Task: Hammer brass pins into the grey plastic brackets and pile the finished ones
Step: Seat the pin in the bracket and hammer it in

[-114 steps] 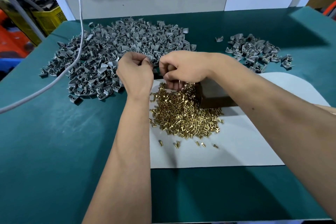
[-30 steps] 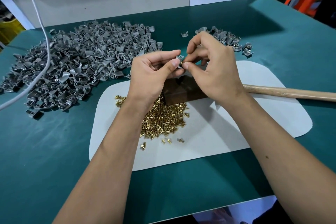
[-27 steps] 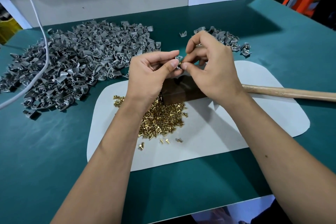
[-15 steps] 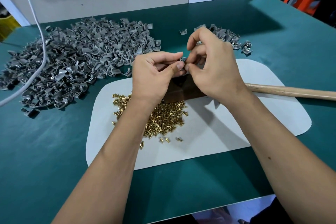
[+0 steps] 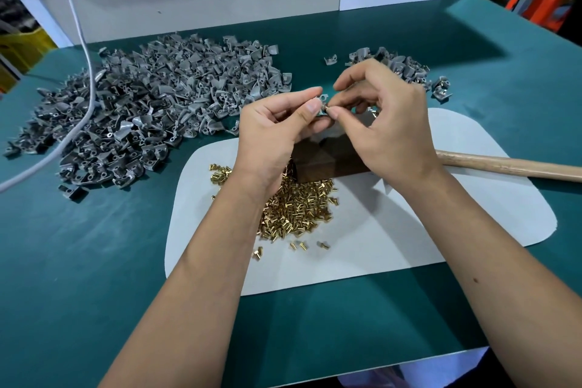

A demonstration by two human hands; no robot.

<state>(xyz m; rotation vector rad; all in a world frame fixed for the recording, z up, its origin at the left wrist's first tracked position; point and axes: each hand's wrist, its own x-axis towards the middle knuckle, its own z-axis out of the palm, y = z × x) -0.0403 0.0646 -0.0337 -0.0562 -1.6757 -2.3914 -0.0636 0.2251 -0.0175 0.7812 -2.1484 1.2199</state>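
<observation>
Green table [image 5: 94,261] carries bracket heaps [image 5: 151,116], white mat [image 5: 393,230], cable [image 5: 78,110].

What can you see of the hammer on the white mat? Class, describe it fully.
The hammer lies flat on the white mat. Its dark, blocky head sits beside the brass pins, partly hidden behind both hands. Its pale wooden handle runs off to the right over the mat's edge. Neither hand grips it.

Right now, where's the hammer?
The hammer lies on the white mat at right, its dark head under the right hand, beside the brass pins.
</observation>
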